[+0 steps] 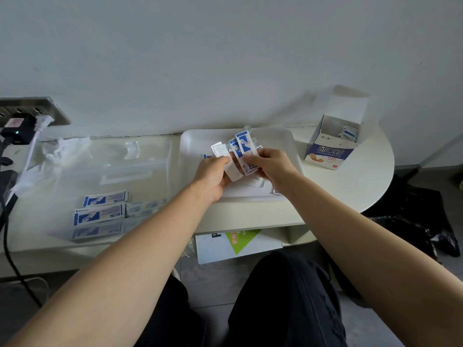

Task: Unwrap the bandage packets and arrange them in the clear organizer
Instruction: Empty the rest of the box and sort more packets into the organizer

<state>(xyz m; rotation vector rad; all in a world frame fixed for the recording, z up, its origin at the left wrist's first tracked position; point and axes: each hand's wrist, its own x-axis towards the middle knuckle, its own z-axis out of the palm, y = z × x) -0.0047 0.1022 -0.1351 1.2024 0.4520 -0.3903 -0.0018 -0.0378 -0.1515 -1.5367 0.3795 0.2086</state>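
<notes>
Against a pale wall stands a white table (350, 191). Above its white tray (195, 146), the right hand (269, 164) pinches a fan of bandage packets (241, 146) and the left hand (213, 174) pinches a white strip (234, 172). The clear organizer (150, 156) lies leftward, nearer the left hand, and its stowed packets (104, 198) lie crosswise.

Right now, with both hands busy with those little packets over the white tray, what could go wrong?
1. The right hand pinches several packets in a loose fan. One could slip onto the white tray among the scraps lying there.
2. The left hand pinches a thin white strip that might crumple or tear.
3. The clear organizer is see-through, so its dividers may be easy to miss when placing.
</notes>
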